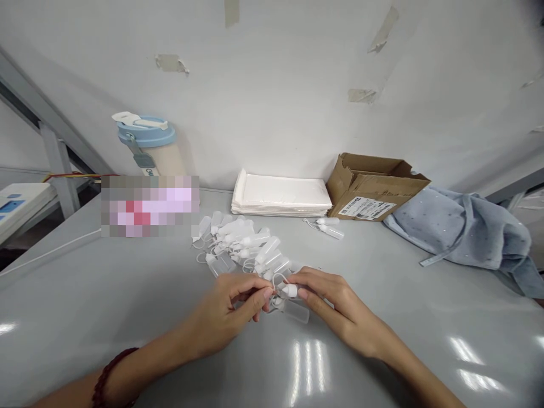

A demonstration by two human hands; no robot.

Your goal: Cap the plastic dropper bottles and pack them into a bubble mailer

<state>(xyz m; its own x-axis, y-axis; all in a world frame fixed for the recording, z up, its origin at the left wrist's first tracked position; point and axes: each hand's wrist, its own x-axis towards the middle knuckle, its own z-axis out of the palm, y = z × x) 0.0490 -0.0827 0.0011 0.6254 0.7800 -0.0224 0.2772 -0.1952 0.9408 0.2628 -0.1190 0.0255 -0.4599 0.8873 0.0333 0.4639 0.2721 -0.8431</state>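
Between my two hands is a small plastic dropper bottle with a white cap (290, 290) and a looped cap strap. My right hand (329, 297) grips the bottle, its body mostly hidden by the fingers. My left hand (244, 300) pinches at the tip end, by the strap; its fingertips are closed there, and what exactly they hold is too small to make out. Under the hands lies another clear dropper bottle (295, 311). Just behind them spreads a pile of similar bottles (250, 241) with white caps and thin straps.
Two more dropper bottles (330, 229) lie before an open cardboard box (365, 192). Left of that box is a stack of white padded envelopes (283, 195). A grey-blue cloth (463, 226) rests at right. A tumbler with a blue lid (151, 141) and a blurred-out item (151, 207) stand at left.
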